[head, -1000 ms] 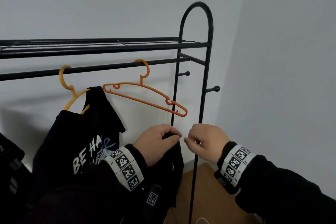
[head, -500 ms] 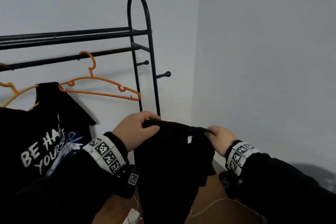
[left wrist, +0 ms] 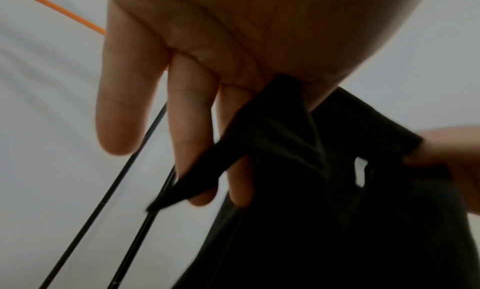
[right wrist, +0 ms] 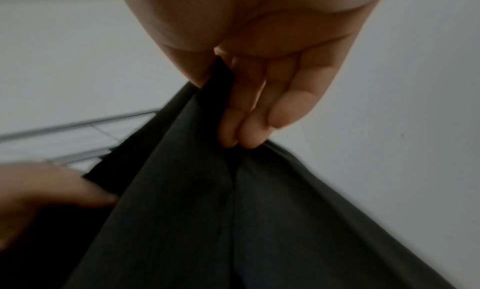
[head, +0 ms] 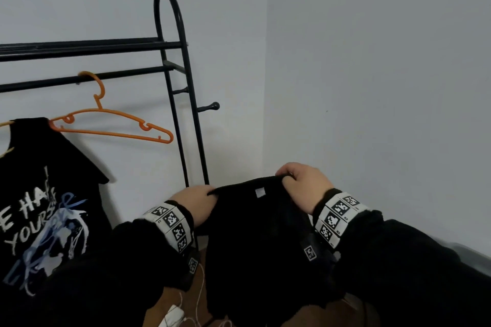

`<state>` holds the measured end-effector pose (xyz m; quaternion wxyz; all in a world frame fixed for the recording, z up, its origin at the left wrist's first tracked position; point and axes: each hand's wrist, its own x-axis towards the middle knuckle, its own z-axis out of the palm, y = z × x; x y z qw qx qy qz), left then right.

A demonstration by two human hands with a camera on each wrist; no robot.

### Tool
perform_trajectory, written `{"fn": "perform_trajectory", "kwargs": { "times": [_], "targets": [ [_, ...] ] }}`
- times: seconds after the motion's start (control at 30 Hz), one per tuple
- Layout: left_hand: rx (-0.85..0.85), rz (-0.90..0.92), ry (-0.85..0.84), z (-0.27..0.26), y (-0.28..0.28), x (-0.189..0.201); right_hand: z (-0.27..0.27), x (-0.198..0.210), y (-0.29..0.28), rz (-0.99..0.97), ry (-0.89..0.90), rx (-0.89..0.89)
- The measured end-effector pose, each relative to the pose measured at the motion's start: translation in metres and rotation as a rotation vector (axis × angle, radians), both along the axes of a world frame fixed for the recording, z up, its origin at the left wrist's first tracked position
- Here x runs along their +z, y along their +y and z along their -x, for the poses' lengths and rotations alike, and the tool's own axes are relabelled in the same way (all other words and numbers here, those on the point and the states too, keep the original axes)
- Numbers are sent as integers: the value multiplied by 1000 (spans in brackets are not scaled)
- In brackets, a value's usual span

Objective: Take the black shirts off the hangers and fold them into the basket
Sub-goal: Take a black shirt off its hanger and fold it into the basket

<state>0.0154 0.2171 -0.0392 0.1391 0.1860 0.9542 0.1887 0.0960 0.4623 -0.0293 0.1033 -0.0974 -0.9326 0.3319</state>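
A person's left hand and right hand each pinch the top edge of a black shirt, holding it stretched between them in front of a clothes rack. An orange hanger hangs bare on the rack beside a printed shirt.

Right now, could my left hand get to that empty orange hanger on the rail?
Probably not yet: the left hand grips the held black shirt together with the right hand. Nothing blocks the orange hanger itself.

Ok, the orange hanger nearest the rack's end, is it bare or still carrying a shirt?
Bare. The orange hanger hangs empty on the rail; both hands hold a black shirt below it.
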Motion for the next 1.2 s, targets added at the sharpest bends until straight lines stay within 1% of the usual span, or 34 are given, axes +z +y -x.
{"fn": "perform_trajectory", "kwargs": {
  "times": [0.07,0.13,0.17,0.23,0.27,0.3,0.4,0.43,0.5,0.53,0.57,0.6,0.67,0.7,0.73,0.8,0.87,0.93,0.97,1.03,1.07,1.13,1.2],
  "targets": [
    [102,-248,-62,2,3,-1,-3,-3,13,-120,-92,-55],
    [216,-534,-136,-1,10,-3,-4,-9,20,-176,-145,-98],
    [268,-646,-167,-3,14,-3,-3,-11,22,-179,-160,-101],
    [342,-814,-229,-9,23,1,-1,-15,22,-113,-184,-80],
    [358,-864,-244,-10,26,2,1,-17,20,-18,-189,-82],
    [370,-890,-249,-11,28,3,3,-18,18,118,-189,-97],
    [383,-896,-236,-10,27,3,11,-19,14,543,-142,-145],
    [389,-899,-238,-9,25,4,14,-19,13,632,-112,-151],
    [377,-927,-242,-6,17,6,19,-20,12,707,-36,-129],
    [346,-935,-253,-5,12,7,21,-24,13,665,3,-102],
    [297,-916,-262,-5,7,7,23,-27,14,570,35,-74],
    [237,-844,-245,-3,1,6,24,-28,13,449,47,-59],
    [110,-600,-149,-3,-7,6,25,-27,10,239,47,-62],
    [68,-493,-79,-3,-10,5,26,-25,8,171,53,-72],
    [48,-410,-4,-2,-11,4,27,-23,6,128,55,-74],
    [41,-303,125,2,-15,2,32,-24,4,111,48,-50],
    [70,-242,151,8,-22,1,36,-29,3,98,71,-31],
    [80,-170,170,12,-30,1,38,-33,2,120,137,-18],
    [80,-155,205,14,-34,1,38,-34,0,159,163,-4],
    [103,-228,258,18,-37,-3,37,-34,-5,252,165,18],
    [124,-301,237,19,-36,-6,39,-35,-7,265,145,18],
    [208,-476,111,22,-33,-12,44,-38,-8,171,80,-1],
    [288,-580,21,24,-28,-18,48,-39,-9,119,40,-49]
  ]
}}
